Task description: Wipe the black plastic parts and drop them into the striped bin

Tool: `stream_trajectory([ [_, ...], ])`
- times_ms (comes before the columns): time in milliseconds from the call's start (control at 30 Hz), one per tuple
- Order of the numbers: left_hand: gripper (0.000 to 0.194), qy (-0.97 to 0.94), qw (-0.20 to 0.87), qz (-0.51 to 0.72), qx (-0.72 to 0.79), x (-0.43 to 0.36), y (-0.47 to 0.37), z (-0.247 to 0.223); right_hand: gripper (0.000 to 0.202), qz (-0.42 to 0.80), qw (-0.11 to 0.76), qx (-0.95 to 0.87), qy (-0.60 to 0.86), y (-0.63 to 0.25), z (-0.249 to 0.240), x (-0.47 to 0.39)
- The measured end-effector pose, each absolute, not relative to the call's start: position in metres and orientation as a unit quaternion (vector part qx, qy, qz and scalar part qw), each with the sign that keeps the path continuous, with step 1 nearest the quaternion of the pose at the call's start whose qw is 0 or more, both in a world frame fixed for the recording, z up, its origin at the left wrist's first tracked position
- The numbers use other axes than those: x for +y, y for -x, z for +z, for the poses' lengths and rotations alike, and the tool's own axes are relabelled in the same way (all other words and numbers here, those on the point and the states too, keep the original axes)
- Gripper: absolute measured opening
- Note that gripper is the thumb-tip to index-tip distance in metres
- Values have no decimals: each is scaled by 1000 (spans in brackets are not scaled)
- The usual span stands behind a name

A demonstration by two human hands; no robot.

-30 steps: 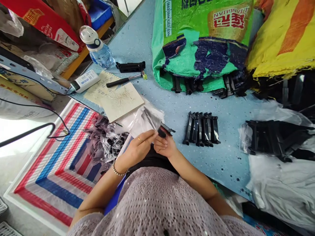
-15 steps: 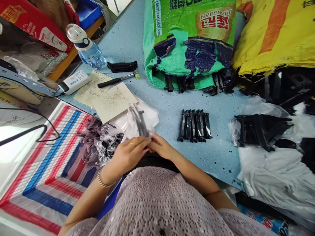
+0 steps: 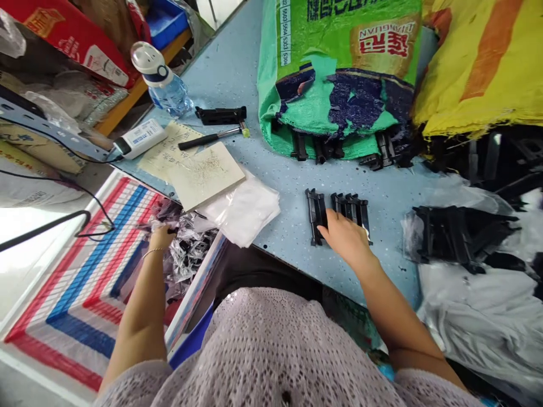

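Note:
My right hand (image 3: 348,236) lies over the row of black plastic parts (image 3: 314,212) on the blue table, its fingers closed on one of them. Parts of the row show on both sides of the hand. My left hand (image 3: 163,236) is over the striped bin at the left, at the pile of bagged black parts (image 3: 190,246); its fingers are bent and mostly hidden, and what they hold cannot be made out. A stack of clear plastic bags (image 3: 250,210) lies on the table between my hands, partly under a cream pad (image 3: 206,174).
A hammer (image 3: 207,139), another black part (image 3: 220,115), a white box (image 3: 142,138) and a water bottle (image 3: 163,85) stand or lie behind the pad. Green (image 3: 288,107) and yellow (image 3: 458,68) sacks hold black parts. More parts (image 3: 458,226) lie at the right.
My hands have parted from the bagged item held between them. The left hand moved left over the bin, and the right hand moved right onto the row of parts.

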State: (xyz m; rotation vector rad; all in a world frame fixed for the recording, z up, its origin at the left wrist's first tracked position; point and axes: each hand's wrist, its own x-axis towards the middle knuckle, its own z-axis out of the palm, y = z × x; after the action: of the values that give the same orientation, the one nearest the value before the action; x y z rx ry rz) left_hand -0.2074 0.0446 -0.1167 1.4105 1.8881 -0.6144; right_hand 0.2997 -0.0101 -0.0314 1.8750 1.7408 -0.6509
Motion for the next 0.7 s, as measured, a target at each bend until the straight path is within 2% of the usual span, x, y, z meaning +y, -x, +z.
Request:
stream_trajectory([
  [67, 43, -521, 339, -243, 745, 45, 202, -127, 36, -241, 226, 652, -683, -293, -34, -17],
  [167, 36, -504, 376, -253, 735, 44, 193, -108, 34, -255, 205, 649, -687, -297, -41, -25],
  [233, 32, -507, 493, -225, 670, 40, 177, -78, 33, -273, 174, 638, -699, -305, -50, -28],
  [300, 32, -535, 627, -130, 552, 33, 143, -48, 34, -312, 113, 613, -717, -312, -63, -28],
  [333, 31, -569, 650, -69, 499, 29, 120, -37, 35, -344, 71, 594, -724, -313, -70, -27],
  [400, 23, -686, 525, 60, 500, 24, 68, -29, 35, -435, -34, 536, -723, -311, -83, -25],
  [433, 20, -729, 426, 91, 528, 23, 44, -32, 36, -485, -90, 498, -713, -307, -89, -25],
  [500, 21, -739, 361, 101, 560, 26, 8, -47, 38, -569, -191, 413, -685, -297, -93, -25],
  [600, 24, -728, 346, 101, 583, 35, -5, -70, 41, -634, -288, 308, -648, -283, -85, -25],
  [700, 16, -701, 381, 121, 591, 45, 10, -78, 40, -677, -334, 254, -604, -271, -64, -19],
])
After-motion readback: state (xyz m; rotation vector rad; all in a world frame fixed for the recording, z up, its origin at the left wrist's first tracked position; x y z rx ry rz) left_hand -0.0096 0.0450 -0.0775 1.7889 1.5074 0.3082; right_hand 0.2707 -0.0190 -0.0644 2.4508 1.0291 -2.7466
